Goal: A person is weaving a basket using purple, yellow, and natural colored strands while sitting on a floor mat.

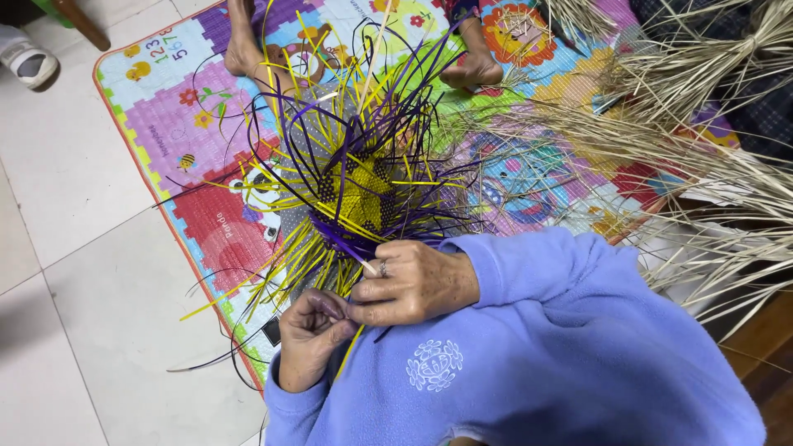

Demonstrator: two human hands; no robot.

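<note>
A half-woven piece of purple and yellow strips (357, 192) rests in front of me, its loose ends fanning out in all directions. My left hand (312, 334) pinches a purple strip near the weave's lower edge, with a yellow strip running under its fingers. My right hand (410, 283), with a ring on one finger, is closed over the strips just above the left hand, and the two hands touch. Both sleeves are light blue fleece.
A colourful play mat (178, 124) lies on the white tiled floor (74, 272). My bare feet (248, 51) rest at the mat's far side. Bundles of dry pale straw (702, 91) spread across the right. A white shoe (26, 59) is at the top left.
</note>
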